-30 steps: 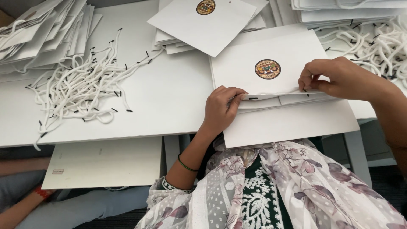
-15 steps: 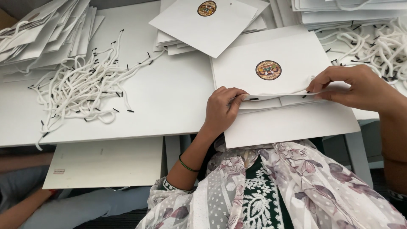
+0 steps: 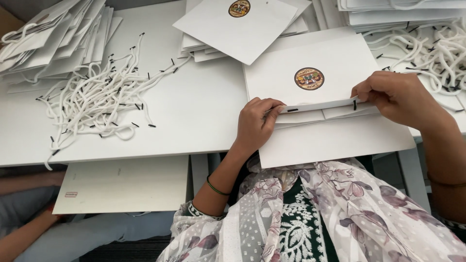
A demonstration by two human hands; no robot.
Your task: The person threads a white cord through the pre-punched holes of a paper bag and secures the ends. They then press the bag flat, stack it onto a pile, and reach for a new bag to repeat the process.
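A flat white paper bag with a round coloured sticker lies on a stack of similar bags in front of me. My left hand grips the bag's near edge at its left end, fingers curled over it. My right hand pinches the same edge at its right end, where a black cord tip pokes through. A second black cord tip shows near my left fingers. The cord itself is hidden inside the bag.
A loose heap of white cords with black tips lies on the white table to the left; more cords at right. Finished bags are stacked far left, flat bags behind. Another person's arm shows at lower left.
My right hand has slid along the bag's near edge and now pinches it by the black cord tip. My left hand stays on the left end.
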